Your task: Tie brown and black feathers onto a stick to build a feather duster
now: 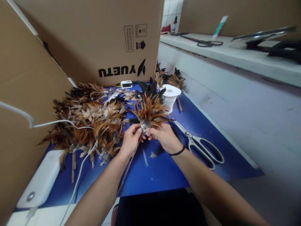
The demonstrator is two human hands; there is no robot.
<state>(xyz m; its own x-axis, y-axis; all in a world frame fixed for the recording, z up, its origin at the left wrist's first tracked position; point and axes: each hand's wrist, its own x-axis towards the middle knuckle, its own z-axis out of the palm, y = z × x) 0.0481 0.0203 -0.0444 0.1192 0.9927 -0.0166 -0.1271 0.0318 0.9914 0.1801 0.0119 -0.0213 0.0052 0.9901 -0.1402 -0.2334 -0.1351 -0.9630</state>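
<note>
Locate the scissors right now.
Head view: the scissors lie on the blue mat, just right of the right hand, nearer the person than the white spool.

feather bundle (150,110) rust-brown w/ black tips. feather pile (91,119) brown, black & pale cream. mat (164,169) bright blue. scissors (199,146) silver. thread spool (170,95) white. box (98,37) tan cardboard, black print. power bank (39,183) white. wristband (177,153) black.

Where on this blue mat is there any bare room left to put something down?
Bare blue mat lies between the forearms, below the left hand and right hand gripping the feather bundle, save stray scraps. More flanks the scissors, up toward the spool. Left is crowded: feather pile, cable, white device.
</note>
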